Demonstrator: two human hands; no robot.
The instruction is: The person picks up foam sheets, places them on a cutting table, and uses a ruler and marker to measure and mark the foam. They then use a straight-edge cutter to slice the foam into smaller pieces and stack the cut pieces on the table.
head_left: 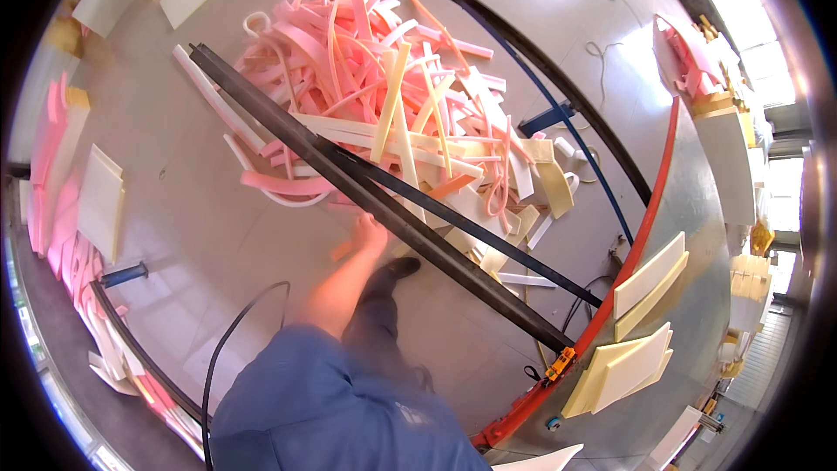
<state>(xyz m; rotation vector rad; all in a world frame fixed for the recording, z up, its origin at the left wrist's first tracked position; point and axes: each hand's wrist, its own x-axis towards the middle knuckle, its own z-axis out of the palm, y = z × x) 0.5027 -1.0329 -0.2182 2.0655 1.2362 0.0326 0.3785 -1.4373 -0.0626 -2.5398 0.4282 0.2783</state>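
Note:
My left arm reaches forward in a blue short sleeve. My left hand, slightly blurred, is closed beside the long dark metal rail; whether it grips anything is unclear. A short orange strip shows next to its wrist. The rail slants from the far left to the red-edged table at the right. Beyond and under it lies a heap of pink and cream foam offcuts, strips and loops tangled together. My right hand is out of view.
Cream foam sheets lie on the table near an orange tool and a small blue round object. A black cable curves at my left. More foam is stacked at the far left. A dark curved rail runs behind the heap.

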